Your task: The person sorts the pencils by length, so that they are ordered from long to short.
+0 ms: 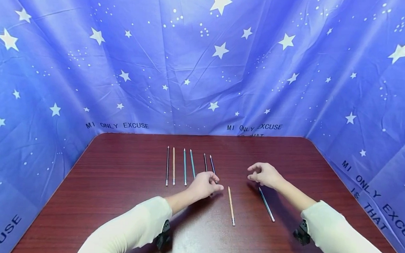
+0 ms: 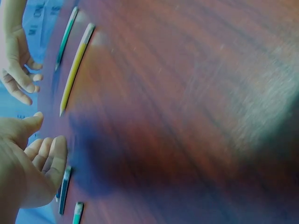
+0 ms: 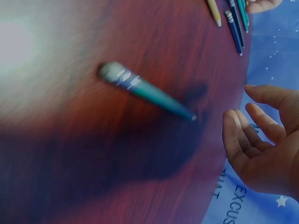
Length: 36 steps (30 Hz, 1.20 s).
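My left hand, fingers loosely bent and holding nothing, is over the near ends of a black pencil and a dark blue pencil, partly covering them. In the left wrist view, that hand has its thumb apart from its fingers. A yellow pencil lies on the table just right of it. My right hand hovers beyond the tip of a teal pencil, with nothing in its grasp. The right wrist view shows the same teal pencil apart from the relaxed fingers of this hand.
Left of my left hand, more pencils lie roughly side by side: a dark one, a yellow one and two teal ones. The reddish-brown table is bordered by a blue starry cloth.
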Each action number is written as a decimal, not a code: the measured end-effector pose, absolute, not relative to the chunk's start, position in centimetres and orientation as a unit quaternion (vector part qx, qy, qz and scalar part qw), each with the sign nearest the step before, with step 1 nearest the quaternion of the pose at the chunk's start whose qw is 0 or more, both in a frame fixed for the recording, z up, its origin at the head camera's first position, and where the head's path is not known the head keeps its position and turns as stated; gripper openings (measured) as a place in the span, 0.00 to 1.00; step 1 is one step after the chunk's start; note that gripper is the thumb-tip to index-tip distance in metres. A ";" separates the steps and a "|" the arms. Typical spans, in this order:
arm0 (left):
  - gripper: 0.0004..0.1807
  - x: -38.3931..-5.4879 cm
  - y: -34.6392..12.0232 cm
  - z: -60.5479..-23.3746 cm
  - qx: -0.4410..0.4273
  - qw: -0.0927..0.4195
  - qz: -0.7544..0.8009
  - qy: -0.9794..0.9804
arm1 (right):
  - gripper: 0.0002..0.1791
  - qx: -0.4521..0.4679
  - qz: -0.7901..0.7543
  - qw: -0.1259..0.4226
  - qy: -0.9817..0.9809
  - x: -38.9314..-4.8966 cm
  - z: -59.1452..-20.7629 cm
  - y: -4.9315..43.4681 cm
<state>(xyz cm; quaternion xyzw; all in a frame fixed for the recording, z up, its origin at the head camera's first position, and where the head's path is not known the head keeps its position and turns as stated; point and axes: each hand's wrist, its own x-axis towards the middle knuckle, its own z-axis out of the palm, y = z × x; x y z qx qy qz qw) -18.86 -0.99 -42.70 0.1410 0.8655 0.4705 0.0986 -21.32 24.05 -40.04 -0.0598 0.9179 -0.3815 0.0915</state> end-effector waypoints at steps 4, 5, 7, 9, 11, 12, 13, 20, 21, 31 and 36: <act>0.17 -17.8 -0.4 -42.6 0.151 0.110 0.457 0.870 | 0.19 -0.055 -0.368 0.099 0.923 -20.2 -40.2 25.4; 0.16 -17.6 -0.3 -42.6 0.155 0.111 0.455 0.870 | 0.18 -0.050 -0.368 0.102 0.923 -19.9 -40.3 25.7; 0.16 -17.2 0.1 -42.5 0.164 0.108 0.447 0.873 | 0.18 -0.043 -0.366 0.106 0.923 -19.4 -40.4 26.3; 0.15 -16.9 0.4 -42.5 0.174 0.101 0.440 0.875 | 0.18 -0.044 -0.363 0.112 0.924 -19.0 -40.5 26.7; 0.14 -16.7 0.7 -42.6 0.178 0.094 0.432 0.879 | 0.17 -0.040 -0.362 0.118 0.924 -18.7 -40.7 27.1; 0.14 -16.6 0.9 -42.7 0.179 0.091 0.427 0.882 | 0.17 -0.039 -0.362 0.122 0.924 -18.5 -40.8 27.2; 0.14 -16.5 1.0 -42.8 0.180 0.088 0.424 0.883 | 0.17 -0.039 -0.361 0.126 0.923 -18.4 -40.8 27.3; 0.15 -16.3 2.2 -43.3 0.168 0.069 0.381 0.906 | 0.14 -0.038 -0.364 0.147 0.919 -17.8 -41.3 27.4; 0.15 -16.3 2.3 -43.4 0.166 0.065 0.374 0.910 | 0.14 -0.038 -0.365 0.148 0.919 -17.8 -41.3 27.3; 0.16 -16.3 3.0 -43.7 0.157 0.040 0.327 0.931 | 0.14 -0.046 -0.355 0.147 0.922 -17.6 -41.5 27.1; 0.16 -16.5 3.4 -43.8 0.156 0.024 0.301 0.940 | 0.15 -0.056 -0.354 0.147 0.922 -17.5 -41.4 26.9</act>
